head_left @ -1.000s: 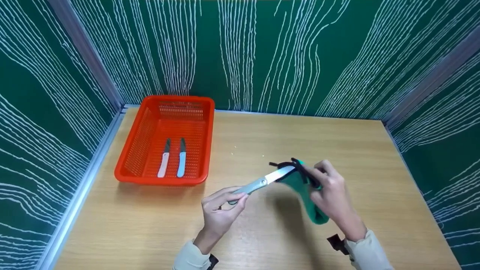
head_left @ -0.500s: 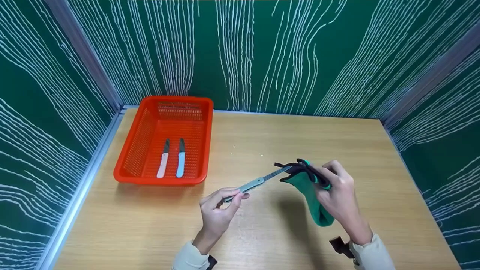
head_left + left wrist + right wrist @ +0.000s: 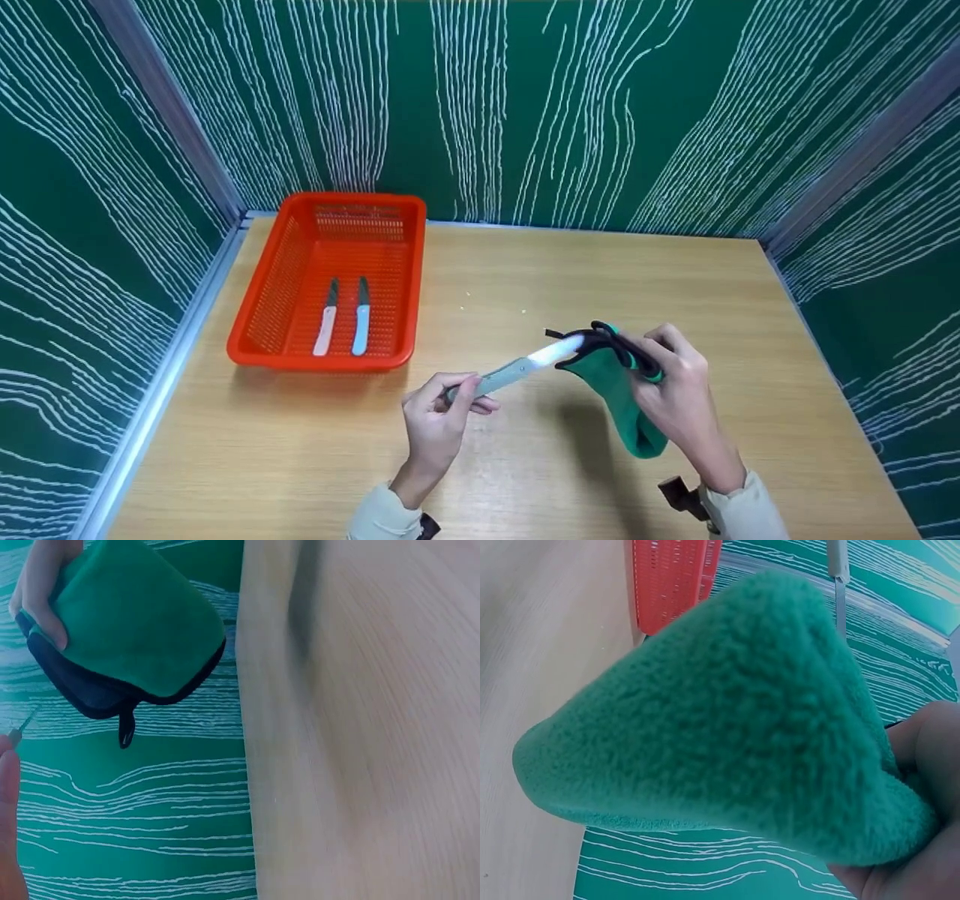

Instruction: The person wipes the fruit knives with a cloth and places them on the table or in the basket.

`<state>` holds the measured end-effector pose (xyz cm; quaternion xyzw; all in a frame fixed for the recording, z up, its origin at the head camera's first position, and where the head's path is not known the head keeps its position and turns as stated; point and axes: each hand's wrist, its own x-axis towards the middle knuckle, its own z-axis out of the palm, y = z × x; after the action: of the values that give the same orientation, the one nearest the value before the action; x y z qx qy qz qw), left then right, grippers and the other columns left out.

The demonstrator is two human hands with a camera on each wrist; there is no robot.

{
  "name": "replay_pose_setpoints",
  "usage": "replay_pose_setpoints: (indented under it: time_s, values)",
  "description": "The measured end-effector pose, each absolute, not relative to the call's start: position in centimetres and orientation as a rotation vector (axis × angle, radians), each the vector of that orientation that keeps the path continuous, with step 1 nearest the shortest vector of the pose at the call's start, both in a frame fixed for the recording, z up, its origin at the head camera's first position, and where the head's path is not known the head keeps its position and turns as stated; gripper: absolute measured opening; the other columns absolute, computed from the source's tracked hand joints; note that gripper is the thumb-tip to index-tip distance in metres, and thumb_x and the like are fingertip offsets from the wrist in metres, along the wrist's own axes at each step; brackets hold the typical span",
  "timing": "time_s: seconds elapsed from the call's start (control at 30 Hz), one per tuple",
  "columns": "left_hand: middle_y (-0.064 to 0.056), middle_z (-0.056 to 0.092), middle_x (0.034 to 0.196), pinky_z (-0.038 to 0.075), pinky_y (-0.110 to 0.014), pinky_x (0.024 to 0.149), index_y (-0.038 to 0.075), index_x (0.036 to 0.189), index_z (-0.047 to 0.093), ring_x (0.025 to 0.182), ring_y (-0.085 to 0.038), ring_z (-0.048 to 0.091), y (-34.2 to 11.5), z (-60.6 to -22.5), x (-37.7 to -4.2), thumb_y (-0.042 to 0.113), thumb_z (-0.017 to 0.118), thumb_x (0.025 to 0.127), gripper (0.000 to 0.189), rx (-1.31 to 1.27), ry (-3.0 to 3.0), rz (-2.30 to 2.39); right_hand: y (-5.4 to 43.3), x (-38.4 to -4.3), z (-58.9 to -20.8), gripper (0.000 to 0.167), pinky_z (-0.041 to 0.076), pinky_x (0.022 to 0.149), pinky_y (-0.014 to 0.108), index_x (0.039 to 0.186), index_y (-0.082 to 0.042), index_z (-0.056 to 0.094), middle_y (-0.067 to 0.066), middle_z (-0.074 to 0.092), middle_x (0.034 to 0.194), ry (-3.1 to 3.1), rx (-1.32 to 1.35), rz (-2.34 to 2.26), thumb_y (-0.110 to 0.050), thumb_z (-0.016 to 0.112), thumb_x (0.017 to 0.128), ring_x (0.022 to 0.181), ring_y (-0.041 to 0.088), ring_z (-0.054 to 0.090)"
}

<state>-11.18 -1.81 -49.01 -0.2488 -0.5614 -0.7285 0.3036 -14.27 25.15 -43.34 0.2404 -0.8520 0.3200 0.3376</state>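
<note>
My left hand pinches the pale green handle of a small folding knife, its bright blade pointing up and right. The blade's tip overlaps the dark-edged folds of a green cloth in the head view. Gripping that cloth from the right is my right hand, with the lower part hanging down above the table. The left wrist view shows a black border and a small black loop on the cloth. Fuzzy green pile fills much of the right wrist view, with the knife behind the cloth.
A red plastic basket stands at the left of the wooden table. Inside lie a pink-handled knife and a blue-handled knife, side by side. Green walls with white wavy lines enclose the back and sides.
The knife has turned in my left fingers, its blade going dark and then bright again, while the fingers shifted on the handle. My right hand and the cloth have moved slightly right.
</note>
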Motion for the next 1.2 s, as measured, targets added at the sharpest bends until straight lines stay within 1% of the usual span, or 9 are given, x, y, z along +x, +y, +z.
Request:
replay_pose_setpoints:
  time_s: [0.13,0.23,0.37,0.6,0.8,0.93,1.1,1.17,1.2]
  values:
    - [-0.026,0.067,0.080,0.056,-0.037,0.046,-0.014,0.095,0.063,0.054,-0.029,0.066,-1.8,-50.0,-11.6,-0.025,0.054,0.081,0.020,-0.627,-1.462,-2.010,25.3,-14.2,-43.2,0.031,0.039,0.056,0.014,0.091,-0.002,0.075,0.006,0.053,0.076,-2.208,0.612,0.841,0.015,0.064,0.068,0.064,0.010,0.047]
    - [-0.026,0.067,0.084,0.056,-0.040,0.047,-0.015,0.098,0.064,0.055,-0.031,0.066,-1.9,-50.0,-11.5,-0.021,0.056,0.083,0.018,-0.565,-1.468,-2.057,25.3,-14.1,-43.0,0.029,0.039,0.056,0.014,0.090,-0.002,0.075,0.005,0.054,0.076,-2.202,0.596,0.855,0.015,0.065,0.068,0.064,0.010,0.047]
    - [-0.026,0.067,0.083,0.056,-0.041,0.048,-0.015,0.097,0.064,0.056,-0.033,0.066,-1.9,-49.8,-11.2,-0.019,0.057,0.083,0.015,-0.466,-1.493,-2.115,25.5,-14.0,-42.8,0.028,0.038,0.056,0.014,0.089,-0.003,0.075,0.005,0.055,0.077,-2.199,0.573,0.859,0.015,0.064,0.069,0.064,0.011,0.048]
    - [-0.027,0.068,0.083,0.057,-0.040,0.051,-0.014,0.091,0.063,0.057,-0.034,0.067,-1.9,-47.8,-10.5,-0.010,0.062,0.085,0.008,-0.326,-1.574,-2.184,25.7,-14.0,-42.0,0.027,0.036,0.056,0.013,0.088,0.000,0.075,0.009,0.056,0.077,-2.164,0.470,0.836,0.016,0.065,0.069,0.064,0.010,0.046]
    - [-0.023,0.069,0.083,0.057,-0.040,0.052,-0.010,0.092,0.064,0.058,-0.031,0.068,-1.5,-48.7,-10.7,-0.005,0.064,0.086,0.008,-0.243,-1.619,-2.197,24.8,-13.6,-41.1,0.031,0.033,0.058,0.013,0.093,0.001,0.074,0.014,0.053,0.077,-2.080,0.428,0.859,0.016,0.064,0.069,0.067,0.011,0.043]
    - [-0.020,0.070,0.084,0.058,-0.039,0.054,-0.008,0.092,0.065,0.061,-0.032,0.068,-1.1,-48.9,-10.9,-0.003,0.065,0.086,0.009,-0.197,-1.627,-2.214,23.3,-13.4,-40.9,0.038,0.037,0.055,0.016,0.102,-0.001,0.073,0.014,0.054,0.082,-2.056,0.583,0.821,0.013,0.063,0.068,0.067,0.014,0.047]
    - [-0.024,0.068,0.084,0.058,-0.041,0.058,-0.012,0.092,0.064,0.066,-0.036,0.068,-0.9,-47.3,-10.4,-0.008,0.065,0.084,0.009,-0.198,-1.638,-2.193,20.8,-12.9,-41.7,0.058,0.054,0.054,0.023,0.112,-0.001,0.069,0.013,0.054,0.089,-2.131,0.873,0.762,0.019,0.064,0.057,0.070,0.019,0.057]
    - [-0.024,0.068,0.083,0.057,-0.041,0.058,-0.013,0.092,0.065,0.066,-0.036,0.068,-0.8,-47.0,-10.3,-0.009,0.065,0.083,0.009,-0.193,-1.637,-2.197,19.8,-12.7,-42.3,0.062,0.057,0.057,0.027,0.112,0.000,0.068,0.012,0.053,0.091,-2.171,0.947,0.728,0.019,0.066,0.053,0.073,0.021,0.058]
    - [-0.023,0.068,0.083,0.057,-0.040,0.058,-0.012,0.092,0.065,0.066,-0.035,0.068,-0.8,-47.1,-10.3,-0.008,0.066,0.083,0.009,-0.190,-1.634,-2.201,19.4,-12.7,-42.7,0.061,0.056,0.056,0.027,0.111,0.001,0.068,0.012,0.053,0.090,-2.176,0.977,0.704,0.019,0.065,0.053,0.072,0.021,0.057]
